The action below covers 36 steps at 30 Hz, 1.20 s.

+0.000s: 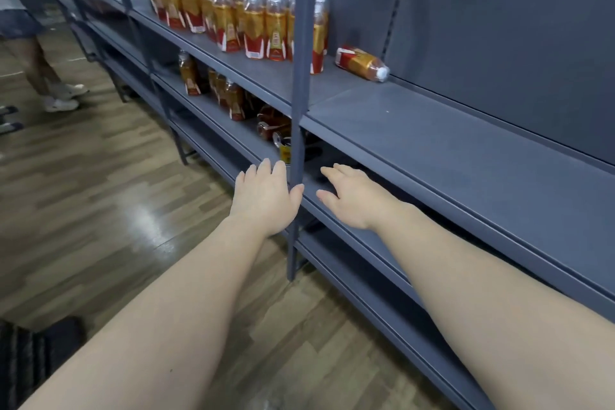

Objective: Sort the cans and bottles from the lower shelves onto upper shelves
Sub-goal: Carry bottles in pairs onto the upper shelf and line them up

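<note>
Nothing is held: the left hand (266, 196) and right hand (349, 198) are spread flat, fingers straight, at the lower shelf (216, 116). A can (285, 150) stands at 12 o'clock from the left hand, with tipped bottles (271, 123) just beyond. The can is judged light, rigid and smooth, best gripped round its body.

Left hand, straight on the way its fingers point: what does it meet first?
Likely the yellow-labelled can on the lower shelf, just beyond the left hand; depth is unclear, so the shelf edge may come first.
</note>
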Available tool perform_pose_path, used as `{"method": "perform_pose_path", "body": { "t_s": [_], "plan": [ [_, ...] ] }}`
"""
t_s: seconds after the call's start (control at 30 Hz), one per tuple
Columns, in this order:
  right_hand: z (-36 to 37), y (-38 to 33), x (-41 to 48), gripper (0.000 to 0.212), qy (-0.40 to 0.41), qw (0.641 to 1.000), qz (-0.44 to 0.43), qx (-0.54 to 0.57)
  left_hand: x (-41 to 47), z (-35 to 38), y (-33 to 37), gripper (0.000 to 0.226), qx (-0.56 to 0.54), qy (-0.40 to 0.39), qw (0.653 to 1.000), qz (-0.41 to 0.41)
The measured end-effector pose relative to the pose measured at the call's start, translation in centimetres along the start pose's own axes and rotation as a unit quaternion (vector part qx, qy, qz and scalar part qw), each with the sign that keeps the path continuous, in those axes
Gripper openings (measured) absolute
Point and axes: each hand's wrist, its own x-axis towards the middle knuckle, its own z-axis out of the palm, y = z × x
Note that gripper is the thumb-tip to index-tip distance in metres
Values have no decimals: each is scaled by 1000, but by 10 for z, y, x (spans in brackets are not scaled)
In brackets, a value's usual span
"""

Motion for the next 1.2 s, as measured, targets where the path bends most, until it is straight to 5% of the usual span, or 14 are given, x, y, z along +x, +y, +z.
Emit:
{"method": "perform_pose_path", "body": {
  "t_s": [0.5, 1.2],
  "plan": [
    [20, -106, 146, 61, -49, 994, -88, -34, 66, -4, -145, 50, -6, 2, 997, -78],
    [-39, -112, 378, 57, 31, 994, -99, 17, 298, -21, -215, 36, 16, 13, 998, -55]
  ]
}}
